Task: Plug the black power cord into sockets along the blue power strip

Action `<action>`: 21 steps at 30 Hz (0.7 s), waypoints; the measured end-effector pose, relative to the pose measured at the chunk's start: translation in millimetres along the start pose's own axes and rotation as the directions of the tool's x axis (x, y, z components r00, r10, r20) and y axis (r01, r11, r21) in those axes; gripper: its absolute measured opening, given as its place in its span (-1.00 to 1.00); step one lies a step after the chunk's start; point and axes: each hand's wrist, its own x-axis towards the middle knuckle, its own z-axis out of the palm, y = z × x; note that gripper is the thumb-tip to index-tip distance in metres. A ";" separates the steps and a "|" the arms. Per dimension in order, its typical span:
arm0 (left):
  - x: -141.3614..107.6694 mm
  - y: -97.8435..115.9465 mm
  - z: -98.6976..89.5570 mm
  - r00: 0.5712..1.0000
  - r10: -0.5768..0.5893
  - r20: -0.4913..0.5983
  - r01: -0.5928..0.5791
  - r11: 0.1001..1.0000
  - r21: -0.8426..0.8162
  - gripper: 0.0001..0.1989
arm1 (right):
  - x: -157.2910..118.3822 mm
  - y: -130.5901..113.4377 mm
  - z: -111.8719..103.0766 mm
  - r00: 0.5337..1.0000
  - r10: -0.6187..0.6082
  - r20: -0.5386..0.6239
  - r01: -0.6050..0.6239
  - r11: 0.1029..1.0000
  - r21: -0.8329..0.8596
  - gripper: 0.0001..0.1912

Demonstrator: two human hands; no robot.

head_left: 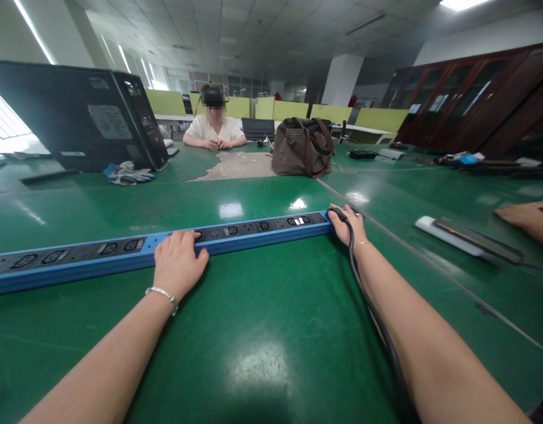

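A long blue power strip (271, 237) with black sockets lies across the green table, running out of view at the left. My left hand (178, 259) grips it near the middle, fingers over the top and the thumb by the front side. At its right end is my right hand (346, 227), closed around the end piece; part of the fingers is hidden. A thick black power cable (360, 274) comes from that end, passes over the hand and runs down along my right forearm.
Beyond the strip stand a black computer case (99, 118), work gloves (129, 173) and a brown bag (302, 147). A seated person (215, 126) is across the table. At right lie a white bar-shaped object (450, 235) and another person's hand (525, 218).
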 end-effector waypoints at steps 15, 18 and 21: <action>0.3 0.6 -0.3 1.000 0.004 0.001 -0.004 1.000 -0.001 -0.61 | -8.2 -6.4 -4.4 0.999 -0.015 -0.029 0.013 0.997 -0.076 -0.51; 0.4 1.4 -0.7 1.000 -0.002 0.005 0.002 1.000 0.003 -0.61 | -7.4 -6.5 -5.9 1.000 -0.003 -0.014 0.002 0.997 -0.075 -0.51; 0.1 1.3 -0.3 1.000 -0.007 0.009 0.007 1.000 0.003 -0.61 | -3.9 -12.2 -9.9 0.998 0.062 0.014 -0.061 0.995 -0.073 -0.53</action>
